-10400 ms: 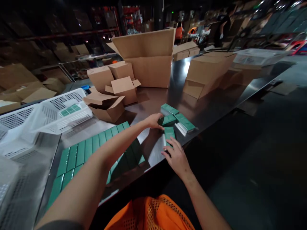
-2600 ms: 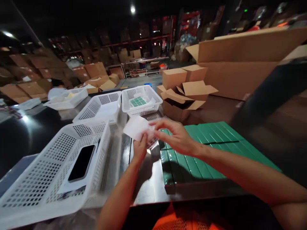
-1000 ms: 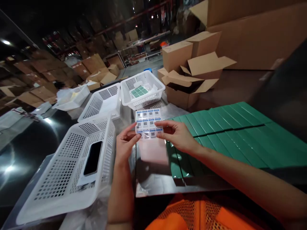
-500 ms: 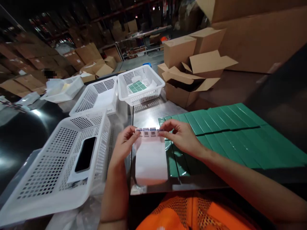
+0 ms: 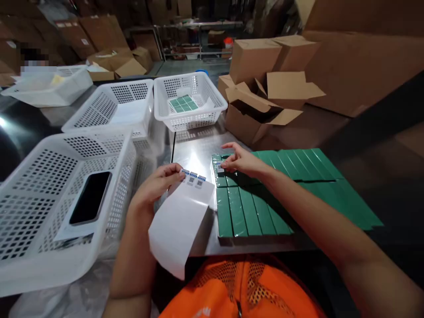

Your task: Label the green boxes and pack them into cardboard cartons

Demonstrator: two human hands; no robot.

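Note:
My left hand [image 5: 162, 179] pinches the top left corner of a white label sheet [image 5: 180, 218]. Along the sheet's top edge is a row of small printed labels with blue bands and square codes; its lower end curls toward me. My right hand [image 5: 241, 161] pinches a single small label sticker [image 5: 220, 167] at the far left end of the shiny green boxes [image 5: 255, 212]. The sticker lies over the end of one box; whether it is stuck down I cannot tell. The boxes are packed side by side in two rows.
At left, a white basket [image 5: 43, 269] holds a black phone [image 5: 91, 197] on papers. Behind it are a basket [image 5: 82, 126] with white sheets and another basket [image 5: 192, 119] with green-printed sheets. Open cardboard cartons [image 5: 245, 126] stand beyond the boxes. A person is partly visible far left.
My right hand has left the sheet with one label and moved right onto the green boxes. My left hand has tilted the sheet and drawn it slightly left. The view has turned.

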